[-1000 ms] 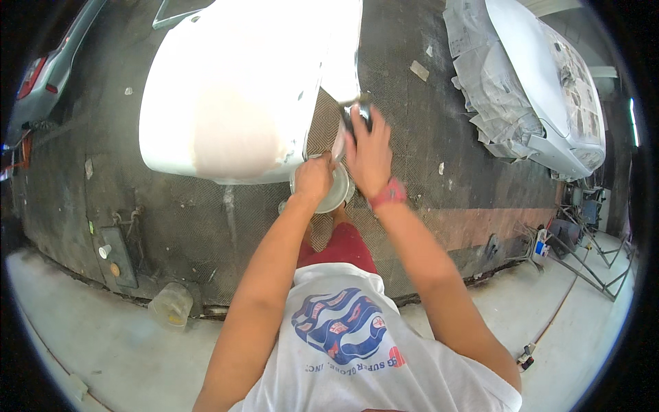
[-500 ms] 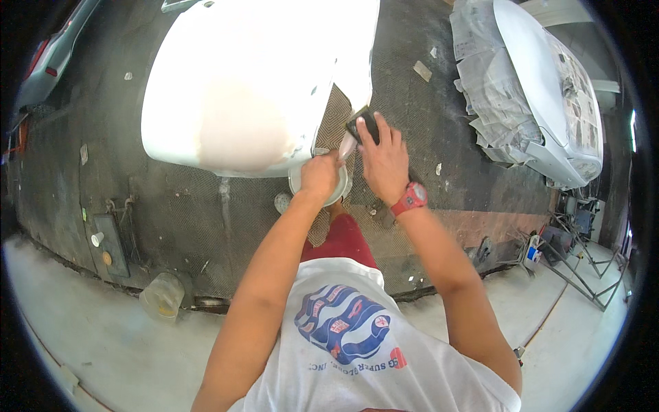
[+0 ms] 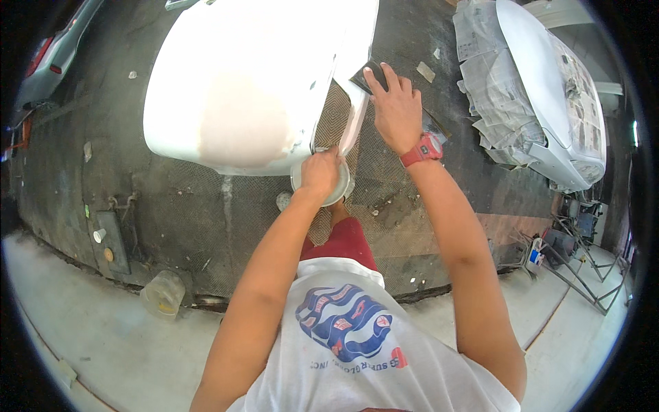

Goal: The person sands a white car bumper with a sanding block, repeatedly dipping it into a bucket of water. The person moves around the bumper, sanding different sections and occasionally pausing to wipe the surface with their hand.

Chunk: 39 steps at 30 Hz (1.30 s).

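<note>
Dark block (image 3: 367, 80) under the right hand's fingers (image 3: 389, 75): laid over its top and gripping it, 2 clearly on it. Thumb contact can't be made out. The right hand (image 3: 400, 122) has the block against the edge of the white panel (image 3: 226, 79), above the narrow strip (image 3: 354, 123). Palm-down hold probably keeps the block's face level with the surface and pressure even.

Left hand (image 3: 320, 172) is near the panel's lower corner, over the pale tub (image 3: 341, 190). Its fingers curl down, tips hidden; can't tell if they close on the strip, the tub rim or nothing. If on the strip, likely to steady it.

Tub is right below the corner, between the person's body and the panel; looks placed for short reach. Red watch (image 3: 424, 147) on the right wrist, clear of the contact edge.

Further out: dark floor (image 3: 185, 213). White cup (image 3: 99, 235) on a dark board (image 3: 117, 257), clear bucket (image 3: 163, 295) near it. Right side: pale body part (image 3: 525, 75) with newspaper (image 3: 480, 75) along its edge, presumably masking. Metal stand (image 3: 580, 269) beyond, lower right.
</note>
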{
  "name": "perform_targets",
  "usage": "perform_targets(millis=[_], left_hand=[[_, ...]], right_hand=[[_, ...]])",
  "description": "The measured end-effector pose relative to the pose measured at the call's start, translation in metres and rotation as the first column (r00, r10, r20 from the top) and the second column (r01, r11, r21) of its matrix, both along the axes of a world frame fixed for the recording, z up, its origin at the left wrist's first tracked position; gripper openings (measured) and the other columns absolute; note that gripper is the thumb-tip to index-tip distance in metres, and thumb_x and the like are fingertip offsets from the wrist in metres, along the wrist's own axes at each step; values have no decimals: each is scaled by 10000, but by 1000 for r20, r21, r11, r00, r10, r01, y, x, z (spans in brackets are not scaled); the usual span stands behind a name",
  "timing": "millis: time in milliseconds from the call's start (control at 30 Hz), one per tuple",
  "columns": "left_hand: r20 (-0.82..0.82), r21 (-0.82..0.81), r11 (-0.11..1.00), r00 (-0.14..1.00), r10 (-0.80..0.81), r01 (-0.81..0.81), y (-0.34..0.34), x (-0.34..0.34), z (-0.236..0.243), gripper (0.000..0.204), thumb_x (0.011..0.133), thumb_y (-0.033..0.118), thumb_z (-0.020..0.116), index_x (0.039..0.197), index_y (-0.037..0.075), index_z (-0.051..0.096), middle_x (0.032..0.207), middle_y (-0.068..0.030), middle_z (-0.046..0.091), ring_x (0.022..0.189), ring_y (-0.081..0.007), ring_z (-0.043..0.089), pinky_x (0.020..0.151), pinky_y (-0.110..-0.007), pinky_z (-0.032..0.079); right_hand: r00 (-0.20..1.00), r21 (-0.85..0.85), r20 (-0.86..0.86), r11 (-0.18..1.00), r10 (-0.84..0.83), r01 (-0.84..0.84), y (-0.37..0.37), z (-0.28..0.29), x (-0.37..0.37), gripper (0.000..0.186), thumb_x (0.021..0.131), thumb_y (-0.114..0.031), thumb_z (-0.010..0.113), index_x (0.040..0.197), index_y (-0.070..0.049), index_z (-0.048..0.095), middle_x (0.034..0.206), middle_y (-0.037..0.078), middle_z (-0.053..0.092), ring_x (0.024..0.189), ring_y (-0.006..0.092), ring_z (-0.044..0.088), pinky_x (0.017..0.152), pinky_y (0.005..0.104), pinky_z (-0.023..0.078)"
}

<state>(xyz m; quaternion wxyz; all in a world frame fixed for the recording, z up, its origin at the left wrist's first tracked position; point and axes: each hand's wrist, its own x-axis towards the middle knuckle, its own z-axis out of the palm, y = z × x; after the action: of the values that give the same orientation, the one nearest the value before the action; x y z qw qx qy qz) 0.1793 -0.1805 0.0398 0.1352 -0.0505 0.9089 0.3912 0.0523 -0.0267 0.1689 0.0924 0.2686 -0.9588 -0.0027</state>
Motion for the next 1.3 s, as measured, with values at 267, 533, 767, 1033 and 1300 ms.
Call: perform_targets(millis=[267,533,767,1033,1300], left_hand=[[-50,-24,999,998,-27,25,-1,2,-5,262,1084,259,712,1199,27,746,949,-280,790,946,-513,770,857,-629,591],[2,-58,997,999,-45,45,-6,0,-10,245,1087,249,692,1204,47,767,994,-272,814,996,-483,790,902,-599,600],[-31,-24,1000,999,8,-9,2,3,-2,283,1071,225,704,1270,28,747,983,-289,794,968,-511,767,885,-627,587],[-63,-47,999,998,-28,25,-5,4,-17,251,1087,249,685,1225,48,747,981,-267,808,961,-489,787,875,-609,608],[-39,-39,998,997,-60,58,-9,0,-6,256,1070,231,701,1214,23,744,997,-285,803,984,-502,781,885,-619,602]], right_hand=[[998,62,-11,997,54,-54,8,-7,4,662,989,-72,655,1636,-193,585,1700,178,509,1353,429,606,1049,584,518],[996,20,58,998,65,-66,24,-77,116,619,1031,-139,681,1637,-218,578,1678,176,526,1335,420,610,1020,578,522],[994,-144,13,983,-113,114,-9,-36,42,657,1038,-206,735,1668,-215,550,1690,192,488,1326,464,583,1047,553,528],[998,-240,47,969,-47,57,4,-57,75,670,1013,-191,759,1655,-177,565,1626,216,521,1291,483,587,1057,576,526],[992,-306,81,945,-93,113,-1,-78,118,578,1083,-185,700,1645,-129,576,1631,263,497,1314,499,573,1104,574,525]])
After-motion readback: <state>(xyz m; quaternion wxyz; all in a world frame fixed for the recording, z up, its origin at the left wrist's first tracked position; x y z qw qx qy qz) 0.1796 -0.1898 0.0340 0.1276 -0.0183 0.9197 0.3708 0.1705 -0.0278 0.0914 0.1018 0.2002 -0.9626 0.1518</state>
